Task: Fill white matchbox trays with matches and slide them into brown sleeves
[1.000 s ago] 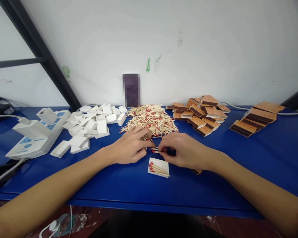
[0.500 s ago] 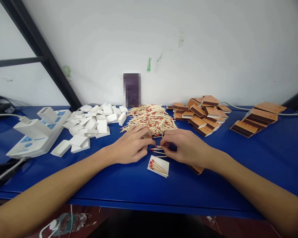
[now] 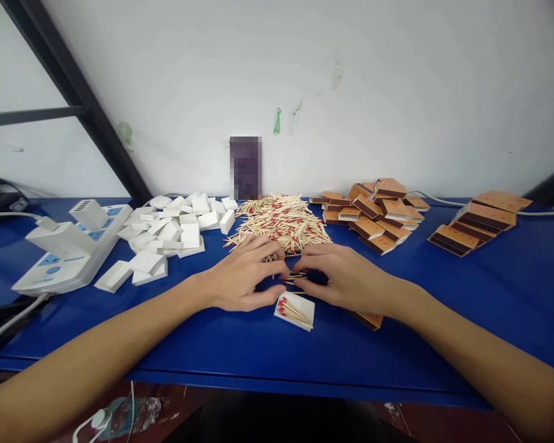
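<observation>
My left hand (image 3: 249, 274) rests at the near edge of the heap of red-headed matches (image 3: 289, 224). Its thumb and index finger are apart, close to the heads of a few loose matches (image 3: 298, 276). Opposite it, my right hand (image 3: 351, 275) has thumb and fingertips curled around the other ends of those matches; its palm side is partly hidden. Just below both hands lies a white matchbox tray (image 3: 309, 306) with several matches (image 3: 293, 312) in it, heads to the left. An orange-brown matchbox sleeve (image 3: 372, 320) shows partly under my right hand.
White trays (image 3: 189, 231) are piled at the left, beside a power strip (image 3: 80, 255) with chargers. Matchbox sleeves (image 3: 383, 212) are heaped right of the matches, and more sleeves (image 3: 482, 218) lie farther right. A blurred dark panel (image 3: 246, 167) stands against the wall.
My left thumb has spread down toward the white tray. My right hand has shifted slightly left, its thumb and fingertips farther apart, and the loose matches lie closer together.
</observation>
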`<state>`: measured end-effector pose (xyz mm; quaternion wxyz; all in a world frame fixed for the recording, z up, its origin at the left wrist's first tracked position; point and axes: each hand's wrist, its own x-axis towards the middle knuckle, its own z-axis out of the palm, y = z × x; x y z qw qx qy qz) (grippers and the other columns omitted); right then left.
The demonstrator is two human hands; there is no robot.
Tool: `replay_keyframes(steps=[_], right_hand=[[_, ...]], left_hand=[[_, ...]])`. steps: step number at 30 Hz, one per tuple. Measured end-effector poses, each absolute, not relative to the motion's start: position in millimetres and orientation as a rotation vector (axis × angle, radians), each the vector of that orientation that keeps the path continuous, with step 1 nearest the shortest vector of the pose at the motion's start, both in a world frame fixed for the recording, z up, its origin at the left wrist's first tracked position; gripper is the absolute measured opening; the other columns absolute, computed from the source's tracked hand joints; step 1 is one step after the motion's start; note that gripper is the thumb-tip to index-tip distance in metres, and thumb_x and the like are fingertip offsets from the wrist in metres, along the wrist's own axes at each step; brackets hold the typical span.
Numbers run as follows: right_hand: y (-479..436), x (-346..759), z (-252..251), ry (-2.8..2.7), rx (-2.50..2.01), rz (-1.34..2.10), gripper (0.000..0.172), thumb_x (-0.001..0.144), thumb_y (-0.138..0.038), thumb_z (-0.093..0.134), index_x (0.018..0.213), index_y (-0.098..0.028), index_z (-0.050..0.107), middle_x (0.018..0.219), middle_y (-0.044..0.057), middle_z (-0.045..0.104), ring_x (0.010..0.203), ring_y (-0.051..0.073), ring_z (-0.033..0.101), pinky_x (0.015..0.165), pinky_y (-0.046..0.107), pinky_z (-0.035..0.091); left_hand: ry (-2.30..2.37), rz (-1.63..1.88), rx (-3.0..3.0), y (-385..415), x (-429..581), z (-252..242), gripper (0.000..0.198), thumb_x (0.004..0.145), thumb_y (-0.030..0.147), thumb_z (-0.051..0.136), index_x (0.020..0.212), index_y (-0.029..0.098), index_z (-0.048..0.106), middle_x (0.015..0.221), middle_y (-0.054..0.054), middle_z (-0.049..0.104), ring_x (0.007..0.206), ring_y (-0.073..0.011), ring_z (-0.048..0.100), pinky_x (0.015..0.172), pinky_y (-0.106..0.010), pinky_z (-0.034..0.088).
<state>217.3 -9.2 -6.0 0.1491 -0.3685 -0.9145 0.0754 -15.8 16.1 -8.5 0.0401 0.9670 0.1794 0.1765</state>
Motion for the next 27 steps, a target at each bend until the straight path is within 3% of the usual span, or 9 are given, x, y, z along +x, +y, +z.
replay_keyframes(steps=[11,19,27], right_hand=[[-13,217,-2,-2.643,-1.081,0.303,0.022,0.091,-0.035,0.058,0.100,-0.019,0.071,0.086,0.005,0.063,0.082,0.019,0.058,0.070,0.032,0.041],[-13,217,-2,-2.620,-1.068,0.383,0.014,0.087,-0.030,0.062,0.092,-0.020,0.070,0.085,0.003,0.064,0.076,0.017,0.058,0.067,0.030,0.041],[-10,218,-3,-2.630,-1.081,0.406,0.010,0.088,-0.028,0.061,0.089,-0.022,0.069,0.084,0.001,0.064,0.077,0.016,0.057,0.068,0.028,0.039]], left_hand=[[0.357,0.460,2.906,11,-15,-7,0.031,0.080,0.045,0.065,0.092,0.017,0.065,0.107,-0.009,0.057,0.096,-0.0239,0.051,0.088,-0.039,0.041],[0.556,0.572,2.935,21,-17,-9,0.025,0.098,0.030,0.042,0.096,0.018,0.064,0.097,-0.007,0.059,0.090,-0.0205,0.050,0.084,-0.037,0.040],[0.409,0.479,2.844,30,-22,-6,0.025,0.100,0.017,0.036,0.105,0.020,0.061,0.104,-0.007,0.059,0.097,-0.0192,0.052,0.088,-0.034,0.040]])
